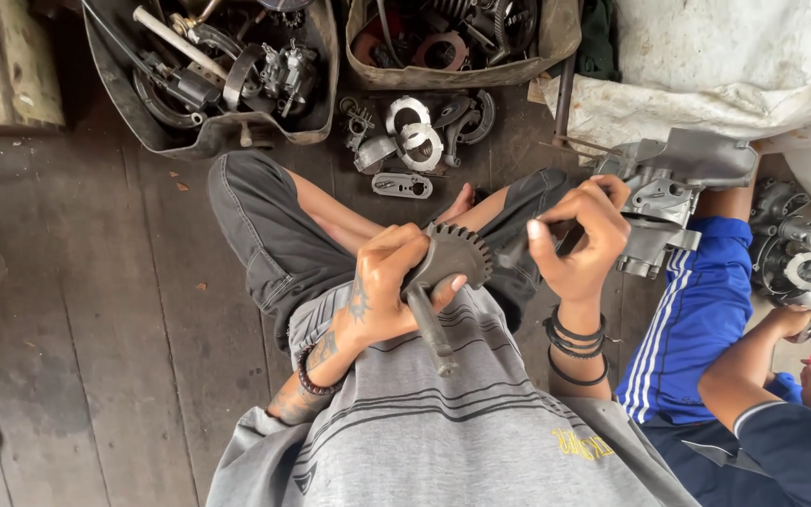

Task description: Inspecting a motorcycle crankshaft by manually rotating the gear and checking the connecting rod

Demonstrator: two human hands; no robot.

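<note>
1. Your left hand [389, 282] grips a dark toothed gear [452, 255] on its shaft, over your lap.
2. Your right hand [582, 242] pinches a small dark part, just beside the gear.
3. Bare plank floor [96, 310] lies open leftward; another person's leg [696, 319] crowds the right.

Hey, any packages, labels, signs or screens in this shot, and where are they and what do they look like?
No packages, signs or screens.
Yellow print: small curved patch on the grey striped shirt, lower middle.
Oval metal plate: on the plank floor beside the gaskets; whether it is a label is unclear.
</note>
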